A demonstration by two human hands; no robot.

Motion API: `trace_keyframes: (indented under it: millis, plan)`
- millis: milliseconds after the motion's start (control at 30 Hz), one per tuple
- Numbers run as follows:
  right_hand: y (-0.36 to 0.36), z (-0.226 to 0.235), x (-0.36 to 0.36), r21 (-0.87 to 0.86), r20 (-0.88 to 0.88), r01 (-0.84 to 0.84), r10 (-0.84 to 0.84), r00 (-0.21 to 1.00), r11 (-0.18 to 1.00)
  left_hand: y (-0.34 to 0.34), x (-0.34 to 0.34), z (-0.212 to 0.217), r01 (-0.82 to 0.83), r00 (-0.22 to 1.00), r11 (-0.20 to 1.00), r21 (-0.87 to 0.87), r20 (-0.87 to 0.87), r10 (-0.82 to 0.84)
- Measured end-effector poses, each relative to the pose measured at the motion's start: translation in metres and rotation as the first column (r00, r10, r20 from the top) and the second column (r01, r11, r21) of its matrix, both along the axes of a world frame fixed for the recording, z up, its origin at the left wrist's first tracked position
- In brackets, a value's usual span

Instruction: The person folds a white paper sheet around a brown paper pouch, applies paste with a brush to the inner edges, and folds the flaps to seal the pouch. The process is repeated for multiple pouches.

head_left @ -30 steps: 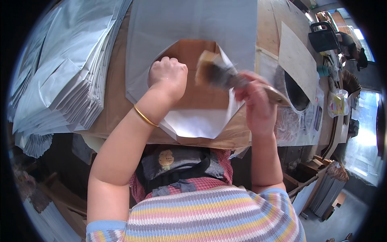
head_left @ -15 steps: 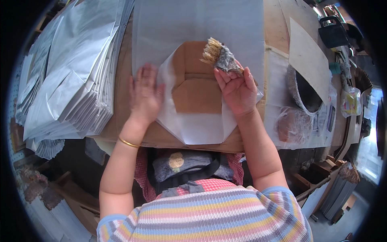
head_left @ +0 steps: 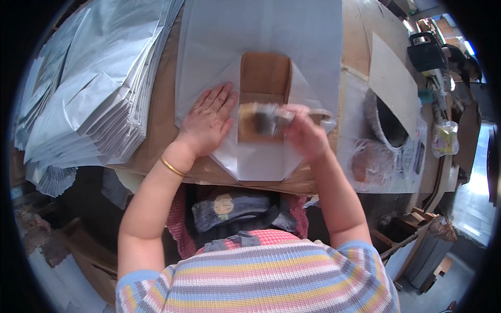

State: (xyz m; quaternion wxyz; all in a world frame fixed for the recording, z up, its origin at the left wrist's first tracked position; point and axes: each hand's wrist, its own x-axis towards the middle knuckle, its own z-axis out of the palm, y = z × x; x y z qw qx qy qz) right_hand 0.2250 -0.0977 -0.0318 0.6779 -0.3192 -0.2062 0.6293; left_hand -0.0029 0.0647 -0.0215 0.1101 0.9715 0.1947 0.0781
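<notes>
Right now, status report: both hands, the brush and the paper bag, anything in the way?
Left hand flat on the white paper bag. Right hand closed on the brush, bristles over the brown insert. Nothing in the way.

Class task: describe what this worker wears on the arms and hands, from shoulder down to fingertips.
Both forearms are bare, with no gloves on the left hand or right hand. A thin gold bangle circles the left wrist. Short sleeves of a knit top striped in pastel pink, yellow, blue and white end in blue cuffs.
</notes>
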Motion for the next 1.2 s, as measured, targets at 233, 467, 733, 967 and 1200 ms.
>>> trace_keyframes:
  millis: [233,467,733,967,1200]
  plan:
    - [-0.068,0.107,-0.001,0.175,0.968,-0.16,-0.199,-0.15,0.971,-0.002,0.005,-0.007,0.006,0.999,0.996,0.094,-0.033,-0.003]
    - [-0.085,0.088,-0.024,-0.028,0.973,-0.394,-0.066,-0.223,0.919,-0.003,0.006,-0.013,0.011,1.0,0.993,0.121,-0.004,-0.01]
    - [-0.047,0.085,-0.045,0.219,0.965,-0.381,-0.14,0.223,0.898,0.022,0.004,-0.01,0.057,0.964,0.945,-0.321,0.265,0.031]
    - [0.008,0.078,-0.07,0.016,0.994,-0.573,-0.073,-0.077,0.82,0.021,0.007,-0.026,0.037,0.934,0.989,-0.14,0.356,0.015]
    - [-0.054,0.09,-0.065,-0.09,0.994,-0.537,0.039,-0.105,0.839,0.016,0.012,-0.026,0.029,0.935,0.999,0.03,0.352,-0.037]
